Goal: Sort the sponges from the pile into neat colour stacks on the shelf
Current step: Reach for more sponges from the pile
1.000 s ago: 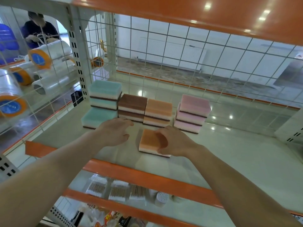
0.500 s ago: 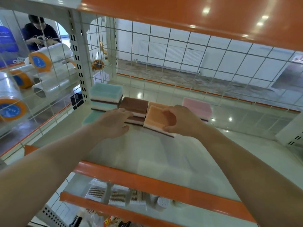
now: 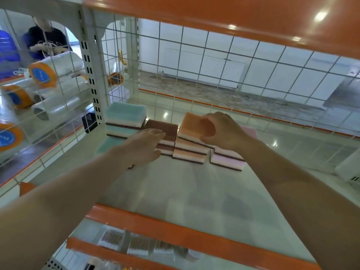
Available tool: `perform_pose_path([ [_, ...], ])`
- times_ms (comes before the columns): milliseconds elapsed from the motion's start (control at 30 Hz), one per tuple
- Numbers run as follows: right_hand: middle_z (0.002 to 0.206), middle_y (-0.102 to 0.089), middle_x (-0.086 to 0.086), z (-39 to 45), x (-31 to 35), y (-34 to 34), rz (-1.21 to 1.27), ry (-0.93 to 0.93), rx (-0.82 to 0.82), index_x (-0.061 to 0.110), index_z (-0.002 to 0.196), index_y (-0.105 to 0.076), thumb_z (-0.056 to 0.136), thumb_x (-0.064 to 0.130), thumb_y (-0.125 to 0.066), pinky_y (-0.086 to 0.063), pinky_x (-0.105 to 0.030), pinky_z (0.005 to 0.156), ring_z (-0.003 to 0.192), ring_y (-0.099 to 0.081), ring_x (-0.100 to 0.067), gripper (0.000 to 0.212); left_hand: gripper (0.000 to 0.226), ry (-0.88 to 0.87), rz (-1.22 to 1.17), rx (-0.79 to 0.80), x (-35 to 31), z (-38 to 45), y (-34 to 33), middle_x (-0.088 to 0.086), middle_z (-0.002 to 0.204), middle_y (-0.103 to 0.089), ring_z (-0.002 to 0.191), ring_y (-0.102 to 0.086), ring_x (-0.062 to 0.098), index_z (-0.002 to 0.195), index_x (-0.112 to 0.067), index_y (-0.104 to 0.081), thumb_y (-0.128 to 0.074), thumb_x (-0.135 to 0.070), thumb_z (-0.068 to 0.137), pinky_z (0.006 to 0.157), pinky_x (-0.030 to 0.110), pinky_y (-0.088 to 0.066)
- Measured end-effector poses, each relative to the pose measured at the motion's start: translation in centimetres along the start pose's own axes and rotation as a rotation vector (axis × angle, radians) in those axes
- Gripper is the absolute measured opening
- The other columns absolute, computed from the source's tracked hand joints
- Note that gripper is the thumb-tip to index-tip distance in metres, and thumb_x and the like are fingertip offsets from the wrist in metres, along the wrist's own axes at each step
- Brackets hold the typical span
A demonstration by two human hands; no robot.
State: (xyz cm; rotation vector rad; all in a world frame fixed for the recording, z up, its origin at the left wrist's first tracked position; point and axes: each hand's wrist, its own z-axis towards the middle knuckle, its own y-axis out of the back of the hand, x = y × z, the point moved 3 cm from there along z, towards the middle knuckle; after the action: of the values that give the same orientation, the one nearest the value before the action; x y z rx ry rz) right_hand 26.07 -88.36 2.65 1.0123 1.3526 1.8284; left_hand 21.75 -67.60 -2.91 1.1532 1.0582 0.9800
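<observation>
Four colour stacks stand in a row on the pale shelf [image 3: 175,191]: a teal stack [image 3: 124,121] at the left, then brown [image 3: 165,131], orange [image 3: 189,151] and pink [image 3: 228,160]. My right hand [image 3: 224,131] grips an orange sponge [image 3: 192,123] and holds it on top of the orange stack, slightly tilted. A single teal sponge [image 3: 111,143] lies flat in front of the teal stack. My left hand [image 3: 144,147] hovers with relaxed fingers over the front of the brown stack, holding nothing.
A wire grid [image 3: 214,75] closes the back and left side of the shelf. An orange shelf edge [image 3: 194,230] runs along the front and another shelf [image 3: 233,14] hangs overhead. Plastic-wrapped rolls [image 3: 48,90] lie beyond the left grid, with a person [image 3: 46,39] behind them.
My right hand lifted the orange sponge from the shelf front and carried it back onto the orange stack. My left hand moved slightly forward toward the brown stack.
</observation>
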Motion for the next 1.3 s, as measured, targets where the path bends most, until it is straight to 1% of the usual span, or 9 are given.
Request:
perform_pose_path([
  [167, 0.122, -0.05, -0.005, 1.5, -0.1, -0.4, 0.001, 0.012, 0.031, 0.021, 0.134, -0.044, 0.078, 0.031, -0.07, -0.033, -0.028, 0.084, 0.11, -0.044, -0.021, 0.062, 0.066, -0.017, 0.018, 0.004, 0.3, 1.2, -0.7, -0.002, 0.156, -0.017, 0.142, -0.018, 0.016, 0.149, -0.019, -0.019, -0.051, -0.031, 0.092, 0.113, 0.028, -0.017],
  [300, 0.122, -0.05, -0.005, 2.4, -0.2, -0.5, -0.007, 0.015, 0.043, 0.021, 0.134, -0.044, 0.078, 0.03, -0.069, -0.033, -0.027, 0.083, 0.11, -0.044, -0.02, 0.062, 0.067, -0.025, 0.009, -0.012, 0.4, 1.9, -1.2, 0.0, 0.156, -0.016, 0.143, -0.017, 0.018, 0.149, -0.017, -0.018, -0.05, -0.03, 0.091, 0.113, 0.029, -0.017],
  [433, 0.126, -0.048, -0.005, 3.1, -0.4, -0.3, -0.018, 0.003, 0.077, 0.021, 0.137, -0.042, 0.079, 0.03, -0.068, -0.037, -0.031, 0.09, 0.113, -0.044, -0.021, 0.063, 0.068, -0.039, -0.025, -0.023, 0.5, 2.4, -1.7, 0.0, 0.156, -0.016, 0.143, -0.017, 0.018, 0.149, -0.016, -0.02, -0.052, -0.029, 0.09, 0.114, 0.03, -0.017],
  [567, 0.126, -0.049, -0.006, 3.3, -0.7, -0.5, -0.012, 0.001, 0.121, 0.021, 0.136, -0.043, 0.079, 0.028, -0.068, -0.038, -0.03, 0.088, 0.111, -0.045, -0.021, 0.063, 0.068, -0.07, -0.04, -0.052, 0.5, 2.7, -2.1, 0.001, 0.156, -0.018, 0.143, -0.018, 0.018, 0.148, -0.016, -0.021, -0.053, -0.029, 0.089, 0.116, 0.032, -0.019],
  [700, 0.127, -0.048, -0.006, 3.4, -1.1, -1.1, 0.005, -0.007, 0.154, 0.021, 0.136, -0.042, 0.079, 0.028, -0.068, -0.04, -0.032, 0.091, 0.112, -0.045, -0.022, 0.063, 0.066, -0.079, -0.061, -0.073, 0.4, 2.8, -2.1, 0.004, 0.155, -0.022, 0.142, -0.021, 0.02, 0.147, -0.013, -0.025, -0.054, -0.028, 0.089, 0.115, 0.031, -0.019],
  [933, 0.127, -0.048, -0.006, 3.3, -1.2, -1.3, 0.033, -0.008, 0.153, 0.021, 0.137, -0.042, 0.08, 0.027, -0.067, -0.038, -0.029, 0.088, 0.11, -0.045, -0.02, 0.062, 0.066, -0.074, -0.086, -0.056, 0.5, 2.8, -1.9, 0.002, 0.155, -0.022, 0.141, -0.023, 0.02, 0.147, -0.014, -0.026, -0.055, -0.029, 0.089, 0.113, 0.031, -0.022],
  [1100, 0.126, -0.05, -0.006, 3.0, -1.0, -1.6, 0.044, 0.01, 0.115, 0.019, 0.136, -0.043, 0.081, 0.026, -0.066, -0.037, -0.027, 0.086, 0.109, -0.046, -0.02, 0.061, 0.068, -0.067, -0.091, -0.043, 0.5, 2.6, -1.9, 0.0, 0.155, -0.02, 0.142, -0.021, 0.019, 0.148, -0.015, -0.024, -0.055, -0.03, 0.089, 0.113, 0.031, -0.021],
  [1300, 0.13, -0.049, -0.005, 2.5, -0.9, -2.0, 0.071, 0.0, 0.069, 0.017, 0.136, -0.043, 0.082, 0.026, -0.066, -0.034, -0.028, 0.092, 0.115, -0.044, -0.021, 0.06, 0.067, -0.061, -0.089, -0.06, 0.4, 2.3, -1.5, 0.002, 0.155, -0.021, 0.142, -0.019, 0.019, 0.147, -0.014, -0.025, -0.055, -0.029, 0.089, 0.115, 0.031, -0.019],
])
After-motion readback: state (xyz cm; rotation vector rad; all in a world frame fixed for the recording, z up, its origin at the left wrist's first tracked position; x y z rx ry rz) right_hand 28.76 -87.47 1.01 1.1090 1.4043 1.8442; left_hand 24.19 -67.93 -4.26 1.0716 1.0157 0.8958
